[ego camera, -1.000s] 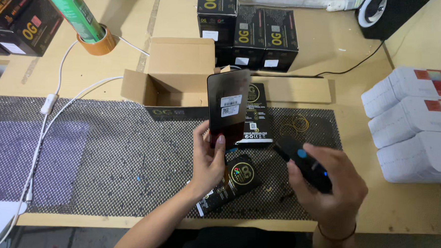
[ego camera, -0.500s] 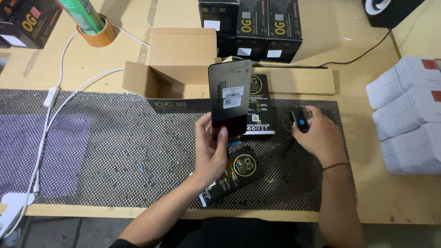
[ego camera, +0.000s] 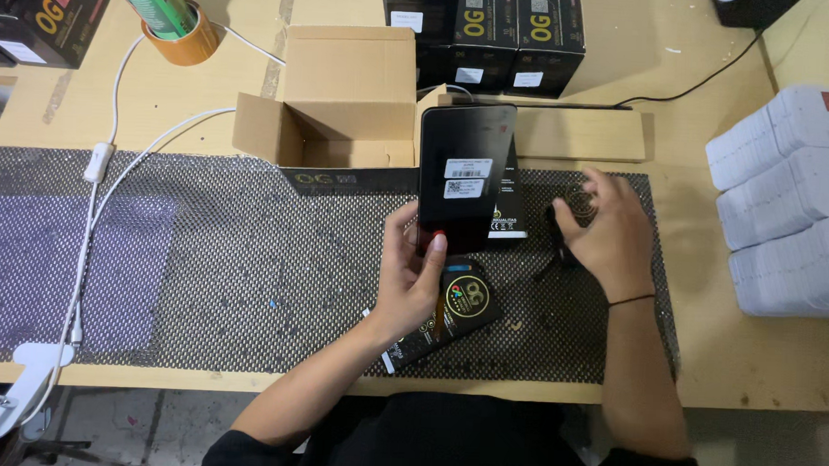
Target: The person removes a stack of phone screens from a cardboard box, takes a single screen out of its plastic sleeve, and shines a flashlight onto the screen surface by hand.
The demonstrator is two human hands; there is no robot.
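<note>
1. Black flat device [ego camera: 465, 175] with white stickers on its face stands upright in the left hand [ego camera: 411, 275], pinched at its lower edge between thumb and fingers and raised above the mesh mat [ego camera: 227, 253].
2. Right hand [ego camera: 605, 234] lies just to the right of the device and apart from it, palm down on the mat, fingers curled over a small dark object [ego camera: 564, 212]; whether it grips that object cannot be told.
3. Under the left hand lies a flat black packet [ego camera: 463, 305] with a round gold emblem, resting on the mat.
4. Behind the device, an open cardboard box [ego camera: 341, 95] sits on the wooden surface [ego camera: 680, 123], its flaps spread.
5. Farther back stand black retail boxes [ego camera: 484, 26] in a row.
6. At the right edge, well apart from both hands, white boxes [ego camera: 789, 198] are stacked.
7. To the far left, a white cable [ego camera: 100, 182] runs across the mat, and a roll of brown tape [ego camera: 188, 41] sits near the back.
</note>
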